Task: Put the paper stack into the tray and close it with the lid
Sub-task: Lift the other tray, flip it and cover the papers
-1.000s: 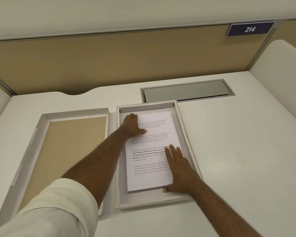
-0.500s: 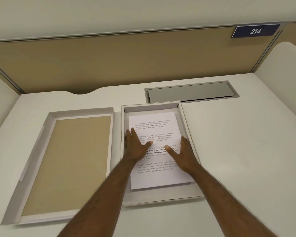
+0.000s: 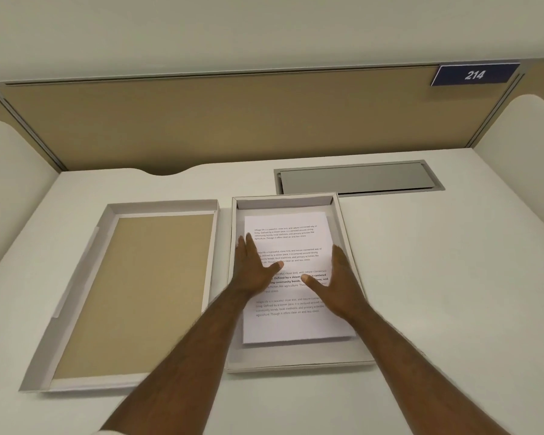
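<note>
The white paper stack, printed with text, lies inside the shallow grey tray in the middle of the desk. My left hand rests flat on the stack's left side, fingers apart. My right hand lies flat along its right edge, thumb spread inward. Neither hand grips anything. The lid lies upside down on the desk just left of the tray, its tan inside facing up.
The white desk is bounded by a tan partition at the back and white side panels. A grey cable hatch sits flush behind the tray. A blue sign reading 214 hangs at the upper right.
My left hand has pulled back from the top of the stack to its middle left. My right hand has moved up from the lower right corner to the right edge.
</note>
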A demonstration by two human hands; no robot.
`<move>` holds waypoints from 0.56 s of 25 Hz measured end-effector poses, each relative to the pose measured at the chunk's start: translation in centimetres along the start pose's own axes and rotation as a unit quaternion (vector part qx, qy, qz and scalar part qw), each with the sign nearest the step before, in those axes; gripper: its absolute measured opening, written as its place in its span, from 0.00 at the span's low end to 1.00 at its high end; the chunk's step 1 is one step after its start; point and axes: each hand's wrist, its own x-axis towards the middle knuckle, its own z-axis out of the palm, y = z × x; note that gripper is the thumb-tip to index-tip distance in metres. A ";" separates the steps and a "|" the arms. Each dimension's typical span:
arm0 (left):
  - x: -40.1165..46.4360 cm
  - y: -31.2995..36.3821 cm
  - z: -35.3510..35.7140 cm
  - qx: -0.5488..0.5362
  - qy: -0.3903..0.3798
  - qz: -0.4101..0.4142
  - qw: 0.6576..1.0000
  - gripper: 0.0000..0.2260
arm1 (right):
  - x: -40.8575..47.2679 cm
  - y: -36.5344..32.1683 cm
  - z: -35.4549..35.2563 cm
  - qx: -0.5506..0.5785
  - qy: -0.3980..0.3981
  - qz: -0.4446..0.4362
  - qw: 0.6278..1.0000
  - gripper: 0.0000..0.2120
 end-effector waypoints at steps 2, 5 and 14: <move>-0.8 1.2 -0.7 -0.011 0.007 0.050 0.999 0.42 | -0.1 -1.4 -0.4 -0.014 0.006 -0.035 0.999 0.40; -3.1 2.5 -1.9 -0.024 0.032 0.104 0.994 0.34 | 0.0 -3.3 -0.5 -0.026 0.002 -0.092 0.995 0.35; -10.4 -1.2 -6.9 0.000 0.157 0.067 0.985 0.27 | -1.2 -7.7 1.9 0.000 -0.094 -0.152 0.984 0.35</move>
